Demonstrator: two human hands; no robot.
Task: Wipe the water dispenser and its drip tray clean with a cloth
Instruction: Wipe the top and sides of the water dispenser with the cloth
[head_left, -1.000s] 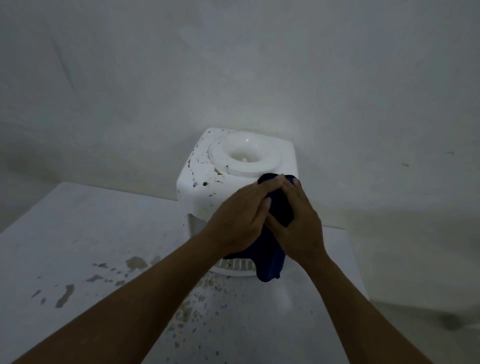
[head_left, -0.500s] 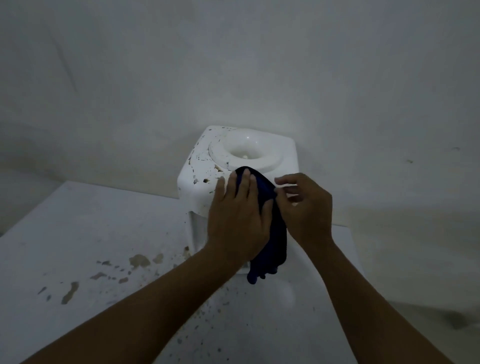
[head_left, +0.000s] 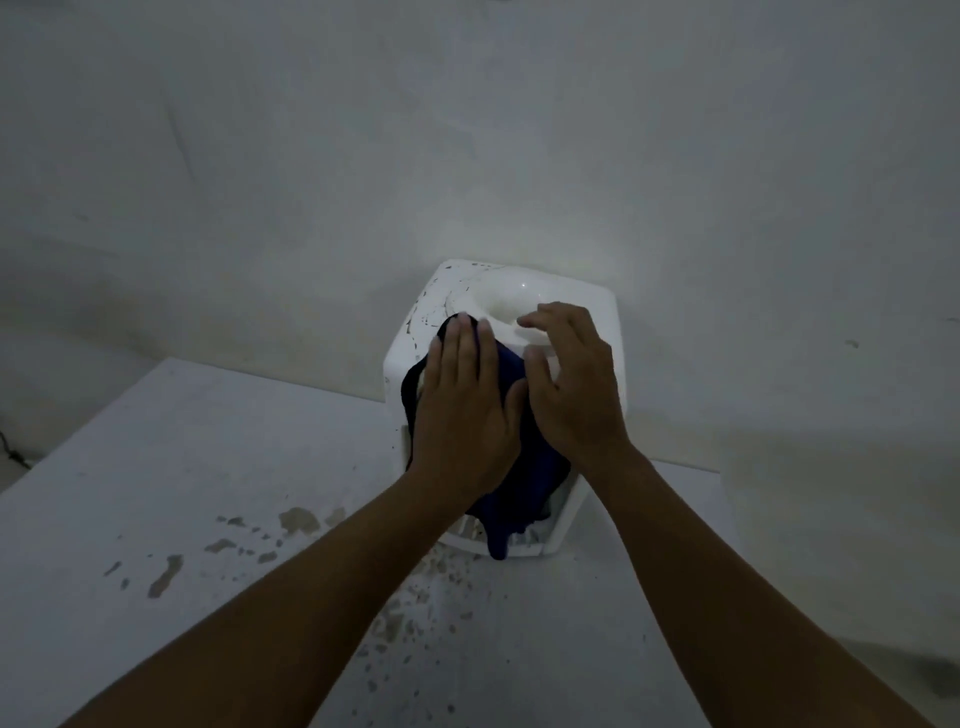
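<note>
Item one: the water dispenser (head_left: 605, 322), white, boxy, with a round bowl-shaped well in its top. I see it standing at the far edge of the table (head_left: 156, 467), its back against the wall (head_left: 467, 130). Dark chipped flecks mark its top left corner.

Item two: the cloth (head_left: 524, 483), dark blue. It is draped over the dispenser's front left top edge and hangs down the front face, its lowest tail reaching the drip tray.

Item three: the drip tray (head_left: 550, 540), white, at the foot of the dispenser's front. Only its right rim and a strip of slotted grille show beside the cloth.

Item four: my left hand (head_left: 467, 410). Flat, fingers straight and together, it presses the cloth onto the dispenser's top left front, fingertips near the rim of the well.

Item five: my right hand (head_left: 571, 384). Fingers spread and loosely bent, gripping nothing, it rests on the dispenser's top at the front of the well, just right of the left hand. Its thumb touches the cloth's edge.

Item six: table surface in front of the dispenser, pale, with brownish stains and specks scattered to the front and front left.
</note>
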